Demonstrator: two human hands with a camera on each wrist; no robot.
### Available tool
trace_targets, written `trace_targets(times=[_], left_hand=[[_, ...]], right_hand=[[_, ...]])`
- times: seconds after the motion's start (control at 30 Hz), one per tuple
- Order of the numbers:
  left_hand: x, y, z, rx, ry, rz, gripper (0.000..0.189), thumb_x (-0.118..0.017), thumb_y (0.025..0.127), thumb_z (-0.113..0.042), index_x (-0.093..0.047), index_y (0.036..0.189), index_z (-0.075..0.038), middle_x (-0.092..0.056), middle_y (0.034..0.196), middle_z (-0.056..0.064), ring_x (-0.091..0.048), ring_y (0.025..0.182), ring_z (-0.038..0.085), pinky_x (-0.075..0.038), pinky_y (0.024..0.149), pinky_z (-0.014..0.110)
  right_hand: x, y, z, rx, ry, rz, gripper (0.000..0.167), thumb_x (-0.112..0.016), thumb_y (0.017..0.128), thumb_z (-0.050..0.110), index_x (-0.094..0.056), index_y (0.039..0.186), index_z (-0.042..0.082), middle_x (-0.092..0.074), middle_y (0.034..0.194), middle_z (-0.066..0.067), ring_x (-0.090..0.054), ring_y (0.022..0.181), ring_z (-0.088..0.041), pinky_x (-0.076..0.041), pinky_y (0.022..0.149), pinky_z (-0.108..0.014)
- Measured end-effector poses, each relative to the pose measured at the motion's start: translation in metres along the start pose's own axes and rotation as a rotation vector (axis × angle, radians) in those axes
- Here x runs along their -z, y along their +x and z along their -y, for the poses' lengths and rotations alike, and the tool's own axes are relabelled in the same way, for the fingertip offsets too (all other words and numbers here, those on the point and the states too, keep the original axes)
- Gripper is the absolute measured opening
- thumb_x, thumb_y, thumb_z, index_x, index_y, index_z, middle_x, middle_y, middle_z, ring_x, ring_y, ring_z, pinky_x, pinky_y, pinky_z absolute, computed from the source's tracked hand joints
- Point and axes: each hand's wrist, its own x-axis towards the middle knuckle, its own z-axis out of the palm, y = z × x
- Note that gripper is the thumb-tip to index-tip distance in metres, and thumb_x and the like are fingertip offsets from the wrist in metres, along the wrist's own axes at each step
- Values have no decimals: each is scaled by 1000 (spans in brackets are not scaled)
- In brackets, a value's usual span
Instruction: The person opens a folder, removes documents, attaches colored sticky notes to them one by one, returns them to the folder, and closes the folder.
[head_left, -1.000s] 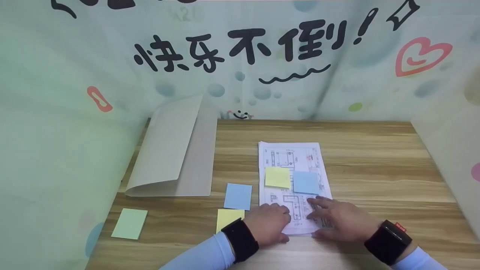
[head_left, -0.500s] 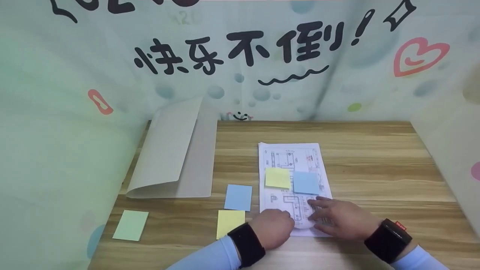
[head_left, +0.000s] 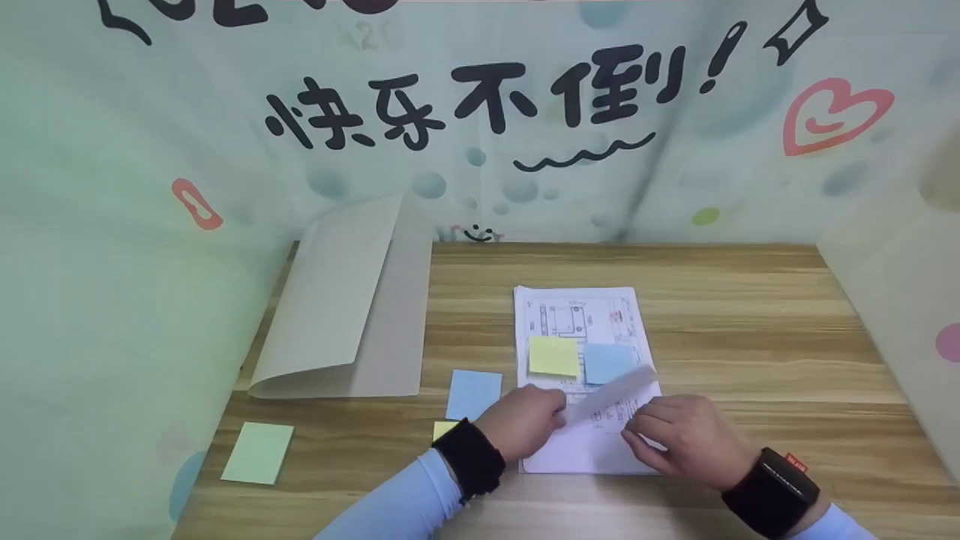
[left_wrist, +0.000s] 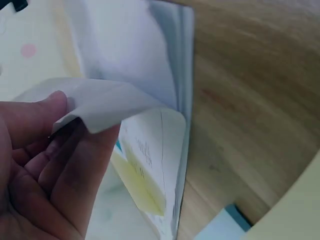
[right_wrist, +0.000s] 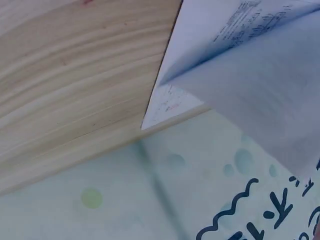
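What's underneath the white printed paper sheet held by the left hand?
Another white paper sheet, partly printed, shows below; its upper part is hidden by the held sheet.

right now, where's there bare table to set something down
The widest bare patch of table runs from the paper stack and right grip to the right wall. A narrower one sits between the folder and the stack, behind the loose blue pad. The stack is crowded: left grip, lifted sheet, notes.
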Motion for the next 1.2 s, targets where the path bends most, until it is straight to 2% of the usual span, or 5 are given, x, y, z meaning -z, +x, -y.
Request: trace_targets(times=[0.2, 0.37, 0.63, 0.87, 1.2], left_hand=[[26, -3, 23, 136, -342, -112, 13, -69, 97, -18, -64, 106, -11, -74, 100, 6, -66, 84, 14, -56, 72, 27], [46, -3, 52, 301, -595, -317, 32, -70, 96, -16, -50, 122, -14, -72, 114, 14, -69, 101, 27, -61, 77, 38], [75, -5, 114, 448, -491, -628, 16, -57, 103, -11, -65, 117, -8, -66, 132, 17, -58, 128, 35, -48, 107, 50], [86, -4, 150, 604, -421, -603, 33, -49, 105, -15, -61, 133, -2, -57, 143, 21, -50, 137, 36, -42, 114, 48], [85, 3, 169, 718, -204, -471, 67, -53, 102, -35, -37, 152, 7, -36, 157, 29, -37, 146, 43, -33, 122, 49]], right_hand=[[-17, -19, -8, -81, -3, 213, 16, -80, 79, 14, -76, 95, 16, -78, 102, 1, -75, 91, -16, -62, 77, -33], [-24, -32, -13, -102, 13, 270, 19, -80, 79, 13, -76, 97, 16, -78, 111, -2, -75, 100, -21, -61, 85, -38], [-26, -31, -16, -121, 24, 289, 14, -79, 82, 16, -77, 96, 17, -78, 113, 0, -75, 103, -19, -61, 86, -37], [-26, -33, -15, -115, 17, 286, 17, -80, 81, 16, -77, 98, 16, -77, 115, 0, -74, 105, -19, -61, 86, -38], [-27, -34, -15, -144, 7, 313, 18, -79, 82, 18, -78, 100, 18, -77, 117, 0, -74, 106, -20, -61, 88, -38]])
